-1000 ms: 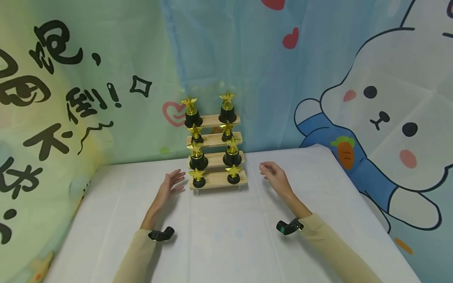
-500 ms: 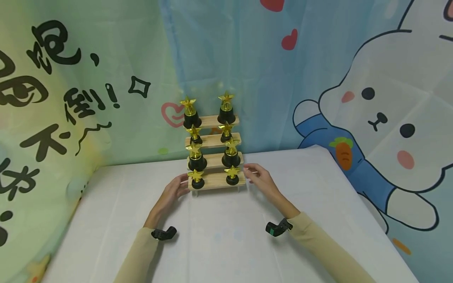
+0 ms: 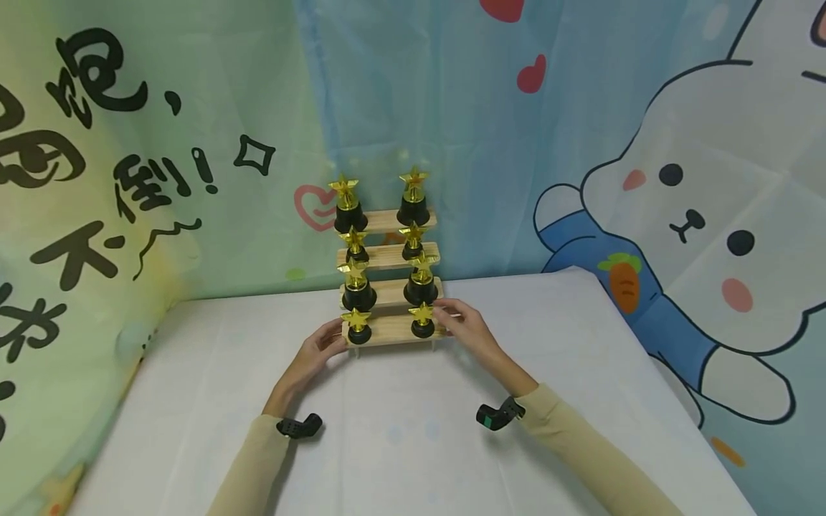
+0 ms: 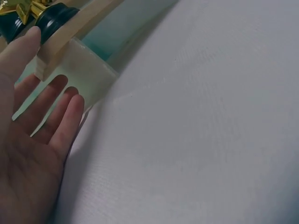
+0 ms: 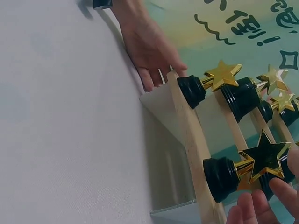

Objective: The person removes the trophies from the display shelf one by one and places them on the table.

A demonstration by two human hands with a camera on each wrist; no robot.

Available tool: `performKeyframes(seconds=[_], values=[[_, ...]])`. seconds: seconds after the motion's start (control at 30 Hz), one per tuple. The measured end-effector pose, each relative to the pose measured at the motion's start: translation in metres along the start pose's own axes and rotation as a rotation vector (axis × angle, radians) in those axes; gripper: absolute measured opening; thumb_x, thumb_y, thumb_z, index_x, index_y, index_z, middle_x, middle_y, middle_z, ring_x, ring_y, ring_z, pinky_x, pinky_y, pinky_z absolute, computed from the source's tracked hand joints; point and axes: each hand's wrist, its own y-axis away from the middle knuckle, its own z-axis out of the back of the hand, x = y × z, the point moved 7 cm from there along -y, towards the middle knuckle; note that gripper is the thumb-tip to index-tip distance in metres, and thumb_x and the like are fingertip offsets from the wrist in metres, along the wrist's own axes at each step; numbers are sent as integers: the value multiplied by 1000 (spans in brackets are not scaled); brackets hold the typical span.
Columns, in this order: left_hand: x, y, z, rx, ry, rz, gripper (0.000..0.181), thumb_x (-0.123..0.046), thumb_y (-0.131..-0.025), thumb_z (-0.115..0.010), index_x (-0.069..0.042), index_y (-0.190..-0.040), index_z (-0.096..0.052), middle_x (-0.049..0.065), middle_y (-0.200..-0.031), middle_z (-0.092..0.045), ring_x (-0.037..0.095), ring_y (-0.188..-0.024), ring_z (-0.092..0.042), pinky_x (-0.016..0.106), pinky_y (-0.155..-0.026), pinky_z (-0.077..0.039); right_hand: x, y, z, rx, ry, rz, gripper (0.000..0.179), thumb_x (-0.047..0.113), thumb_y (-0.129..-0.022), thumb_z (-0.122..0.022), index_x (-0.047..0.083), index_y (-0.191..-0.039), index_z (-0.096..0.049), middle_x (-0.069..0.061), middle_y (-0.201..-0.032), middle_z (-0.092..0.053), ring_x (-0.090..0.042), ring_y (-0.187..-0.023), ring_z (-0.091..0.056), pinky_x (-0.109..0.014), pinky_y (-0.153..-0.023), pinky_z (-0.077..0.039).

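Observation:
A four-tier wooden display stand (image 3: pixel 389 330) holds small gold star trophies, two per shelf, on black bases. At the left end of its lowest shelf is my left hand (image 3: pixel 314 352). In the left wrist view, that hand's thumb lies by the shelf's end and its nearly straight fingers reach below, along the translucent side panel (image 4: pixel 88 70). My right hand (image 3: pixel 474 331) is at the shelf's right end, fingertips right beside the front-right trophy (image 3: pixel 422 324). The right wrist view has its loosely bent fingers (image 5: pixel 246 207) close to this trophy's star (image 5: pixel 265 156).
White cloth (image 3: pixel 400 444) covers the table under the stand. A printed curtain (image 3: pixel 484 143) with a cartoon rabbit, hearts and lettering hangs right behind it. Black camera straps (image 3: pixel 300 426) sit on both wrists, over beige sleeves (image 3: pixel 581 455).
Both hands have moved inward from beside the stand to the lowest shelf's two ends. The right hand has come in further, up to the front-right trophy. The trophies stay in place.

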Motion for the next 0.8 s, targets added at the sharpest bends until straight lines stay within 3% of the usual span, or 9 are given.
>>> performKeyframes(seconds=[0.23,0.43,0.53,0.63,0.8], values=[[-3,2,2,-32,-48,-6,60,-21,-95,-64,-7,-147,-38,21,-143,-50,35,-132,-48,43,-112,-41,1,-1,-6,20,-17,-7,43,36,-99,-55,10,-133,-56,-17,-121,-59,-38,-105,-62,-45,-88,-57],[-19,8,-1,-10,-54,-22,59,-17,-96,-61,-2,-147,-36,24,-142,-50,37,-132,-49,37,-110,-44,0,-2,-7,11,-40,-24,41,32,-99,-56,9,-132,-57,-15,-117,-58,-40,-103,-62,-47,-89,-57],[-17,6,-2,-14,-59,-19,59,-17,-96,-61,-3,-148,-36,24,-141,-51,37,-131,-49,35,-110,-44,0,-3,-8,8,-50,-21,40,31,-99,-56,8,-132,-57,-16,-115,-58,-40,-102,-62,-48,-90,-57],[-4,2,0,-32,-48,-4,58,-18,-96,-62,-7,-147,-38,22,-141,-52,35,-131,-50,36,-109,-45,-2,-4,-10,7,-54,-21,39,30,-100,-55,8,-132,-57,-19,-117,-59,-40,-102,-62,-50,-91,-56],[-1,1,1,-41,-52,-31,60,-25,-95,-64,-9,-147,-39,20,-141,-53,35,-130,-51,41,-109,-45,-3,-5,-12,-4,-60,-37,39,27,-100,-54,5,-133,-56,-23,-122,-58,-40,-105,-62,-52,-93,-55]])
